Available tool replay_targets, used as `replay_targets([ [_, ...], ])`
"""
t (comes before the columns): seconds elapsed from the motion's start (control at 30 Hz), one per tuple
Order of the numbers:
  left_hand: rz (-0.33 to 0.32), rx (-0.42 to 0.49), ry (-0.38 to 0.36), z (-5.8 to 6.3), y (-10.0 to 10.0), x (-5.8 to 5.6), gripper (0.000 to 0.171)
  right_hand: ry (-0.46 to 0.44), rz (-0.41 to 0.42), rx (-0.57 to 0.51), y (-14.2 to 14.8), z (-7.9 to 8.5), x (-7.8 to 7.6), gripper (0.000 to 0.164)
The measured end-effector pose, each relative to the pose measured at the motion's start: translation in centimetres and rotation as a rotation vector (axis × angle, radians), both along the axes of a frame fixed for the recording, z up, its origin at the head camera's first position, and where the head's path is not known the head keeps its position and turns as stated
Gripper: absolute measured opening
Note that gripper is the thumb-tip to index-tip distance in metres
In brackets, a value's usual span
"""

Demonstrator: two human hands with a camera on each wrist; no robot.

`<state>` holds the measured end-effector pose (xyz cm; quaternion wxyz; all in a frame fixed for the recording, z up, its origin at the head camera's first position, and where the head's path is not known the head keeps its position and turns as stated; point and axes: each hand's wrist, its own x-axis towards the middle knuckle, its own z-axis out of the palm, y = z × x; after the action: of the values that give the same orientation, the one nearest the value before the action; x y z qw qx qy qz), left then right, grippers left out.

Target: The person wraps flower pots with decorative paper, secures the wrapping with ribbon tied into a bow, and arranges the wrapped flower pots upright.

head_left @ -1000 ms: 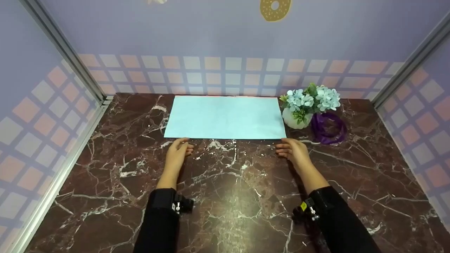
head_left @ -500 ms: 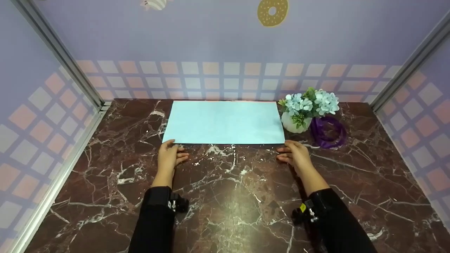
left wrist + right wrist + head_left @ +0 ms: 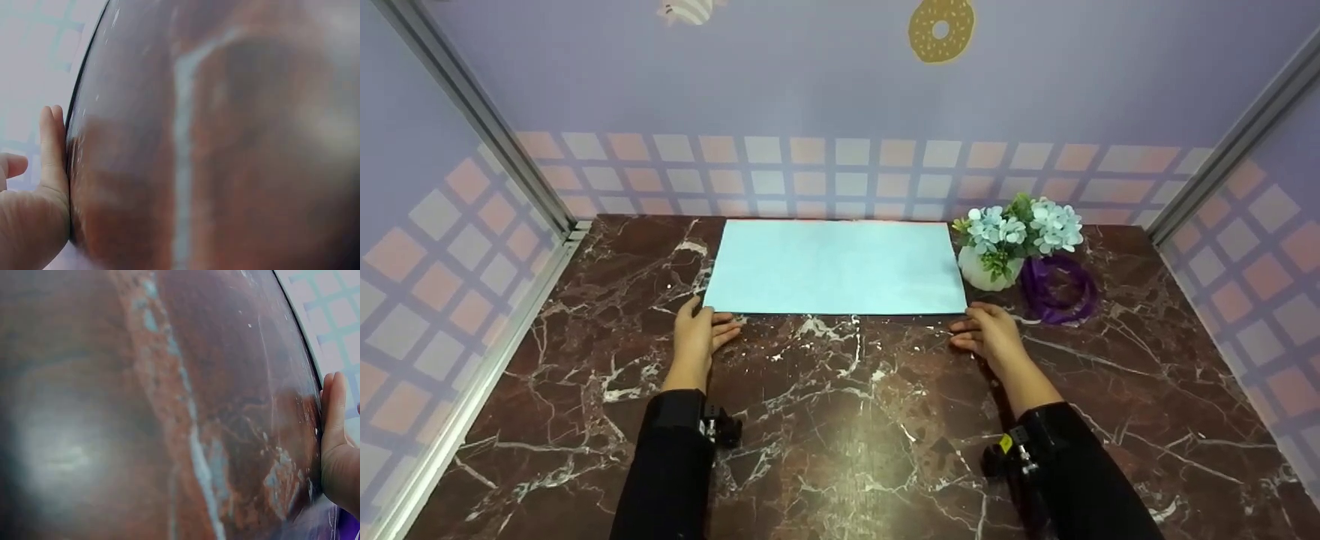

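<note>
A flat, light blue rectangular sheet [image 3: 836, 266] lies at the back of the table, a thin red line along its far edge. By its front left corner is my left hand [image 3: 695, 341], fingers extended; whether it touches the sheet is unclear. In the left wrist view the left hand [image 3: 39, 197] rests its side on the table, thumb apart from straight fingers. At the front right corner is my right hand [image 3: 994, 337], a fingertip at the sheet's edge. Straight fingers of the right hand [image 3: 337, 444] show in the right wrist view, its thumb mostly out of frame.
A white pot [image 3: 988, 270] with pale blue flowers [image 3: 1056, 225] stands right beside the sheet. A coil of purple ribbon [image 3: 1057, 289] lies next to it. The brown marbled table [image 3: 840, 427] is bounded by panels at the left, right and back.
My left hand has slid left along the sheet's front edge to its corner. The right hand stays near the right corner. The head view has tilted slightly upward.
</note>
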<state>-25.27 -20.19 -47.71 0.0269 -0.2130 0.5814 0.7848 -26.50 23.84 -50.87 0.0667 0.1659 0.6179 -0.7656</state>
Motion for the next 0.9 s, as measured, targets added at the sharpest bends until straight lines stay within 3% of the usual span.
replay_targets([
  [0.17,-0.018,-0.02,-0.046,0.4,-1.0,-0.6,0.057,-0.002,0.052,0.046,0.1,-0.1,-0.4,0.055],
  [0.3,-0.046,0.031,-0.075,0.4,-1.6,-1.2,0.056,-0.019,0.065,0.042,0.4,-0.1,-1.0,0.052],
  [0.67,-0.033,0.324,-0.162,-0.2,-3.6,-2.6,0.066,-0.137,0.079,-0.158,0.9,0.7,-2.5,0.032],
  [0.9,-0.036,0.363,-0.185,-0.1,-3.5,-2.9,0.065,-0.242,0.094,-0.261,1.9,1.5,-2.6,0.02],
])
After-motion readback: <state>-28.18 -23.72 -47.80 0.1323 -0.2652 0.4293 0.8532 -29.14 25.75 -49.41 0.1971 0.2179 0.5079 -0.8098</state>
